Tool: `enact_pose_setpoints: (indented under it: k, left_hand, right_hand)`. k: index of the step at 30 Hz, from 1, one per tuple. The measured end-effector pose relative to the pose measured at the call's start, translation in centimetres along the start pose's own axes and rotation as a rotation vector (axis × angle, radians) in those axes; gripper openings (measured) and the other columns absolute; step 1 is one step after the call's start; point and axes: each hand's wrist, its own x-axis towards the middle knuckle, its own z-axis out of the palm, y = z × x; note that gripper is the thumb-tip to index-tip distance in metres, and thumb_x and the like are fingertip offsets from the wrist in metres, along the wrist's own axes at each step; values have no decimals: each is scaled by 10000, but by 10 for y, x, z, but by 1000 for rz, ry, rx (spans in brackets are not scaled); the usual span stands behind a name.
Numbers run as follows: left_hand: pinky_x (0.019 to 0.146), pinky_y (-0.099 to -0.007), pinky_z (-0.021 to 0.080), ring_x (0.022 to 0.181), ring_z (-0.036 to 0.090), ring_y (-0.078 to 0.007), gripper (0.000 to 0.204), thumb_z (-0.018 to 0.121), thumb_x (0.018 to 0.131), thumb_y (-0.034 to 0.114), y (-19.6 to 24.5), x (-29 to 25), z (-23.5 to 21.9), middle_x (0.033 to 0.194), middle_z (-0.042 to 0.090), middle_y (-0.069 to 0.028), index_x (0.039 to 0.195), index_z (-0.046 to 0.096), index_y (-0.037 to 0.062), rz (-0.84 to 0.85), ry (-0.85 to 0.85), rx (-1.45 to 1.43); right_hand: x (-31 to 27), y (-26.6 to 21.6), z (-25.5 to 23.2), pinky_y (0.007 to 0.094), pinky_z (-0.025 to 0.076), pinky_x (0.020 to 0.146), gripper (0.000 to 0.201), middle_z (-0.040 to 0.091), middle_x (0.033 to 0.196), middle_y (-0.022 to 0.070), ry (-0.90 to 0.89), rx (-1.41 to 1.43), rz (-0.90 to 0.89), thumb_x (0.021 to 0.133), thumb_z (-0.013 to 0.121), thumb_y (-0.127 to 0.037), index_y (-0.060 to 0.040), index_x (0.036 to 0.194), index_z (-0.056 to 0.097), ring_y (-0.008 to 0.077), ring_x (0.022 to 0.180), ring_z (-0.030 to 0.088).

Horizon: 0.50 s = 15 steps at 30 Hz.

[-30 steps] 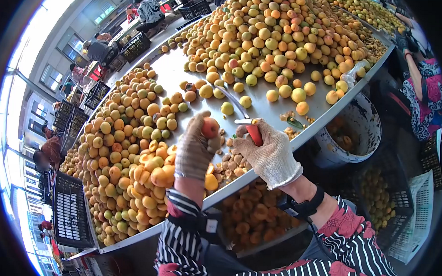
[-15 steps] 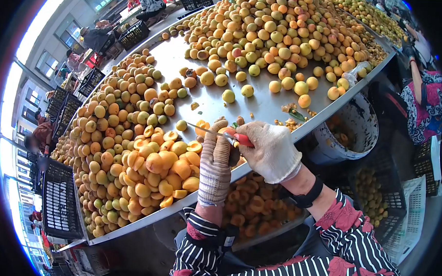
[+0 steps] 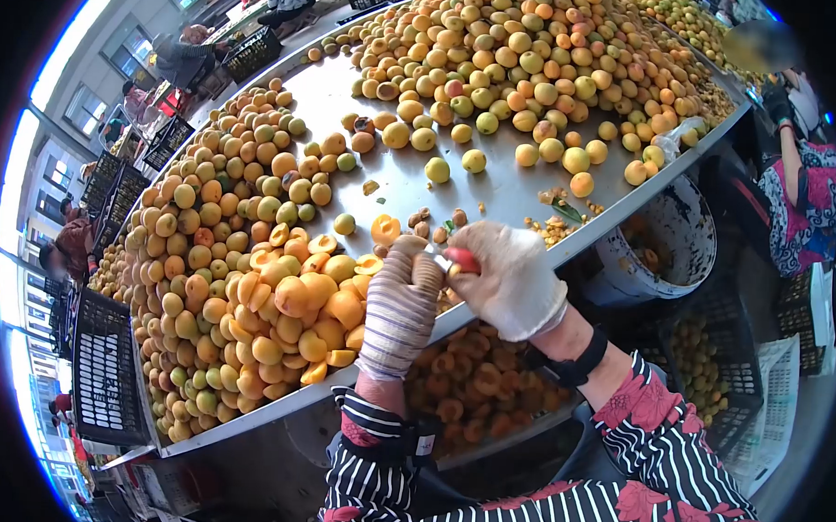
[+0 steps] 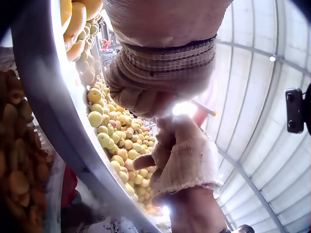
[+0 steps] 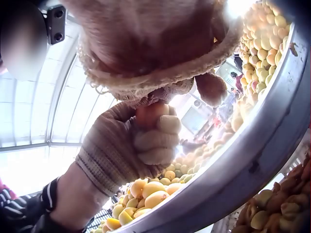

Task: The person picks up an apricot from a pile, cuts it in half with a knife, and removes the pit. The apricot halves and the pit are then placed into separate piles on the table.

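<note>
Both hands wear knitted gloves and meet over the table's near edge. My left hand (image 3: pixel 400 306) grips an apricot (image 5: pixel 149 116), which shows between its curled fingers in the right wrist view and is mostly hidden in the head view. My right hand (image 3: pixel 511 281) holds a knife by its red handle (image 3: pixel 462 260), right against the left fingers; the blade is largely hidden there. Just left of the hands lies a heap of halved apricots (image 3: pixel 292 298). Several brown pits (image 3: pixel 422 229) sit on the metal just beyond the fingers.
Whole apricots cover the metal table (image 3: pixel 393 191) at the left and in a big pile (image 3: pixel 535 63) at the back. Below the raised edge, a crate of apricot halves (image 3: pixel 483 383) stands by my knees. A white bucket (image 3: pixel 658 251) and black crates (image 3: pixel 106 370) flank the table.
The left hand has moved right with its apricot to meet the right hand. The knife blade, raised and visible a second ago, has come down to the fruit. The halved-apricot heap is now uncovered.
</note>
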Motion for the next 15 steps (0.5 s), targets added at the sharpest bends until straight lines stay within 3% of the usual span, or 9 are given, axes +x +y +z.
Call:
enact_pose_setpoints:
  k: [1,3,5,7,9,13,15]
  left_hand:
    - [672,-294,515,756,583,-137,211,535,1023,239,-1,-2,3,823,635,-35,1033,623,48,29,-8,-2]
    - [615,-276,503,698,573,-132,222,563,1006,277,-7,0,6,791,627,-35,1025,630,66,-171,74,-385]
    - [563,-239,476,636,549,-119,250,593,981,330,-17,4,-12,796,615,-40,1014,635,86,-298,22,-657]
    - [499,-229,410,562,505,-119,238,587,956,302,-22,10,-14,802,602,-51,1004,624,72,-292,108,-838]
    - [493,-241,397,560,503,-135,209,570,934,249,-18,10,-22,798,601,-62,1012,615,60,-279,127,-817]
    - [492,-262,394,553,492,-147,267,583,888,231,-29,13,-35,830,605,-88,1070,606,37,-173,25,-803]
    - [484,-260,379,542,476,-145,299,587,899,254,-28,14,-35,837,604,-98,1090,595,24,-148,-6,-834]
  right_hand:
    - [3,1,-1,405,560,634,160,657,767,157,5,-55,20,784,768,-138,-59,876,664,359,703,674]
    - [12,6,-2,401,539,598,99,639,723,189,140,52,206,813,717,-105,-32,822,651,371,653,649]
    - [16,16,-8,321,488,562,145,570,612,122,136,-50,258,842,726,-108,17,824,656,149,556,528]
    - [16,16,-13,317,490,567,148,584,619,123,131,-67,273,853,714,-107,28,828,657,142,567,533]
    - [16,17,-16,313,492,571,154,598,626,123,124,-77,285,865,701,-105,40,832,659,134,579,538]
    - [1,30,-43,276,485,585,149,641,670,60,53,49,395,887,671,-95,51,857,676,69,653,556]
    - [-5,35,-63,342,474,546,205,586,628,192,128,126,440,867,678,-134,38,772,622,179,544,522]
